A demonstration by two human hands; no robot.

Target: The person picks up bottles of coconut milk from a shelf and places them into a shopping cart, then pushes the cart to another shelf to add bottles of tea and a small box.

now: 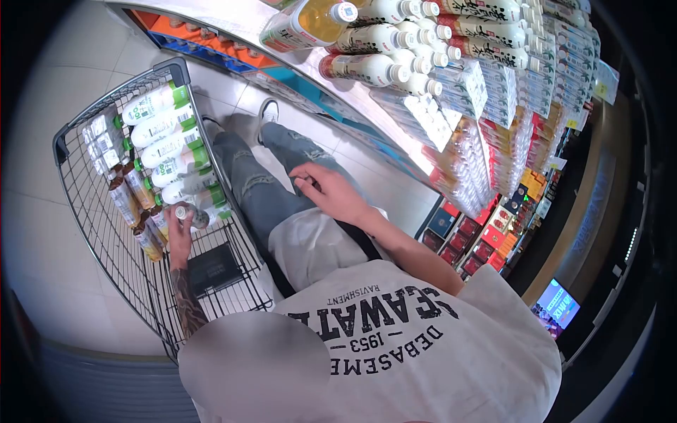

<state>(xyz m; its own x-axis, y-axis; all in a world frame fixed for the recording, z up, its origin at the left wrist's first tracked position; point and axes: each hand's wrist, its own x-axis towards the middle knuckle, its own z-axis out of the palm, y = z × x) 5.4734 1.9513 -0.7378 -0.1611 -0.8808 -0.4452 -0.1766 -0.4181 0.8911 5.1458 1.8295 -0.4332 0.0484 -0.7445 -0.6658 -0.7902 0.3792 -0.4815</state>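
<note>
1. The left hand (pixel 180 236) has its fingers closed around a bottle with a white cap (pixel 194 217), held near the cap, inside the shopping cart (pixel 181 72). Any label on this bottle is too small to read.
2. The right hand (pixel 333 194) hangs in front of the jeans (pixel 307 148), fingers partly curled; whether it has hold of anything cannot be told.
3. Beside the held bottle lies a row of at least 5 white bottles (pixel 161 128) with green caps. "100" can be read on 2 of them; their other characters are too small.
4. Next to that row are at least 4 amber bottles (pixel 123 202) with patterned labels, writing not legible.
5. In the cart's far corner is a clear-wrapped pack (pixel 103 141), its items too blurred to count.
6. A dark panel (pixel 215 268) lies near the left wrist, its lettering unreadable.
7. The white T-shirt (pixel 437 303) reads "RAVISHMENT", "1953" and, cut off, "DEBASEME", all upside down from this view.
8. On the display shelf (pixel 229 27) stands 1 large bottle of yellow liquid (pixel 307 25), a square code on its white cap.
9. Just beside it are more than 8 white bottles with red bands (pixel 363 69), bearing large dark Chinese characters.
10. Stacked cartons (pixel 462 84) follow, too many to count.
11. 1 lit blue screen (pixel 557 307) shows pale characters, not legible.
</note>
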